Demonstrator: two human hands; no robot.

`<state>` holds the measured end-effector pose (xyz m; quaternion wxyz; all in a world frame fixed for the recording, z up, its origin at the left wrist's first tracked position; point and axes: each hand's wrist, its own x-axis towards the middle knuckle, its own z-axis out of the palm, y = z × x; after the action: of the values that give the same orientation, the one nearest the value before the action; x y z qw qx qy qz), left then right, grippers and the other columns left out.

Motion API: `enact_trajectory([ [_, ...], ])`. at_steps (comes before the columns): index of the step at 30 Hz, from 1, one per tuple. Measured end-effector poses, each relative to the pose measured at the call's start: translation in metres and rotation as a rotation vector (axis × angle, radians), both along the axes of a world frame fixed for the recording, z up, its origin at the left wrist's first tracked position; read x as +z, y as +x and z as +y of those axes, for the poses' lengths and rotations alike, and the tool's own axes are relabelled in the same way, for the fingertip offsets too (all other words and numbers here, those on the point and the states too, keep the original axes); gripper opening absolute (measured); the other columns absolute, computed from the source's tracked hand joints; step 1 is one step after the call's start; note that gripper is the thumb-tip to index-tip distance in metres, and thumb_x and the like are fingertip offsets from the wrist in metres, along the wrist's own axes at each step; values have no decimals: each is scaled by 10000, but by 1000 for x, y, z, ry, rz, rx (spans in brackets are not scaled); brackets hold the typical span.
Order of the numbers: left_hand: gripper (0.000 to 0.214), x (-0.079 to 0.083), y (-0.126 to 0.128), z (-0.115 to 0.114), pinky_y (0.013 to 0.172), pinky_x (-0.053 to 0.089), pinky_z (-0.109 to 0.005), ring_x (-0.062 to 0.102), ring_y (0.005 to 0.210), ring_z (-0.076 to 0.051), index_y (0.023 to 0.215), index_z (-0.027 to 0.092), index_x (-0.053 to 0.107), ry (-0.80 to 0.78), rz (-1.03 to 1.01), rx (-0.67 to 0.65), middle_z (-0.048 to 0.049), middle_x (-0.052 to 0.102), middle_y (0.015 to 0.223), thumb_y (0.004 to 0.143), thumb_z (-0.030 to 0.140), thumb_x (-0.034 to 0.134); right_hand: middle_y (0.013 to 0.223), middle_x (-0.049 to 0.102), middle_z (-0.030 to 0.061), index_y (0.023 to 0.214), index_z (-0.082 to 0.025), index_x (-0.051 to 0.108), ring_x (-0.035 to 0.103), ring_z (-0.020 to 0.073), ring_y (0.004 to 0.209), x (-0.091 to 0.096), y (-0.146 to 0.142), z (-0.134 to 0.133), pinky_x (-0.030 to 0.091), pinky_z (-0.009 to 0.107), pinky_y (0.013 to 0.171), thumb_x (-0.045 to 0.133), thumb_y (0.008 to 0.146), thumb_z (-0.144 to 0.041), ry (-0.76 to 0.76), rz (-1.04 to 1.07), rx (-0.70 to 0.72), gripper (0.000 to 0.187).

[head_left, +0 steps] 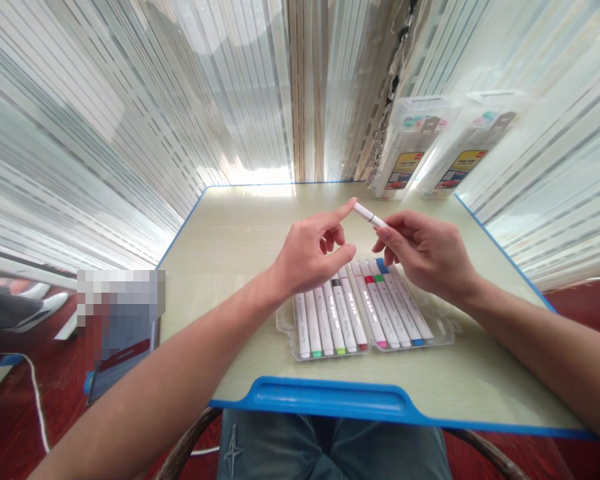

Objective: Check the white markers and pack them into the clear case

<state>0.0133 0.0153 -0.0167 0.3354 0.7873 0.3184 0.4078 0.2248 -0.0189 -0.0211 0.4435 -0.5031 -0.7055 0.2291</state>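
Observation:
In the head view, my right hand (425,250) pinches a white marker (367,214) between thumb and fingers, slanting up to the left above the table. A thin dark ring runs around its barrel. My left hand (307,250) is open, its index fingertip touching the marker's far end. The thumb stands apart and the other fingers are loosely bent. Below both hands lies an opened clear plastic case (447,334) with white markers in two rows side by side. Their ends show green, pink, blue and dark red. My hands cover part of the case's upper edge.
The pale table (230,233) has a blue rim and a blue front tray (330,399). Two upright clear marker cases (405,150) stand at the back right. At the left edge rests a tablet-like device (125,353), partly pixelated. String curtains (250,87) hang around the table.

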Motion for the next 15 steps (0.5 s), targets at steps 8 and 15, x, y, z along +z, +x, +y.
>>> enact_trajectory([
  [8,672,0,0,0,650,502,-241,517,639,-100,1423,199,586,-66,-7,-2,40,593,721,754,165,629,703,706,29,859,-216,625,616,142,508,2,-1,-2,479,283,462,604,964,-464,1,-2,-2,270],
  [15,658,2,0,0,664,513,-246,531,656,-105,1427,163,579,-47,-2,19,30,599,732,771,176,631,722,722,30,899,-186,622,628,131,520,-1,-1,0,488,262,499,585,975,-439,18,12,26,266],
])
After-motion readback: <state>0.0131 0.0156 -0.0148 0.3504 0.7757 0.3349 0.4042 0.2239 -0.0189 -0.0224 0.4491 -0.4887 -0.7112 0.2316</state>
